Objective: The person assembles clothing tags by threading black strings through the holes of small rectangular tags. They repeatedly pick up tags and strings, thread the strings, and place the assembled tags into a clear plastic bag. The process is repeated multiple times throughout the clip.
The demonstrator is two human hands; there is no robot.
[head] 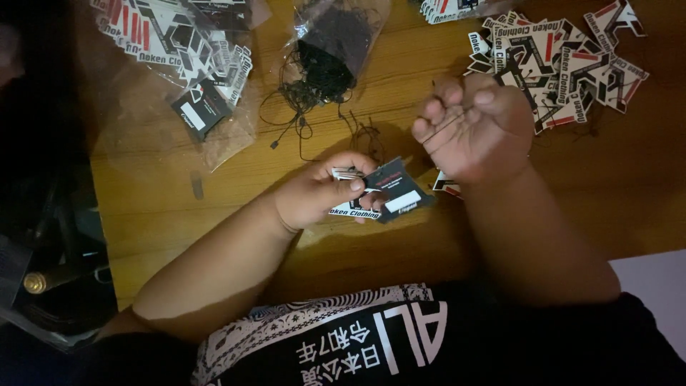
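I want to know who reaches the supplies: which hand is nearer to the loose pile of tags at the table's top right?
Right. The right hand is raised just beside the pile of tags; the left hand holds a dark tag farther away.

Head view, dim overall, warm cast. Brightest zone: upper middle of the desk (214,171), wood lit orange-yellow; light seems to fall from above. Left edge and lower corners drop to near black, detail lost. Soft shadow on the desk under the left hand (321,193) and right hand (475,125). Faint glare on the plastic bag (236,136). Right hand slightly soft, probably motion blur. Tags (564,64) at upper right legible, fairly sharp.
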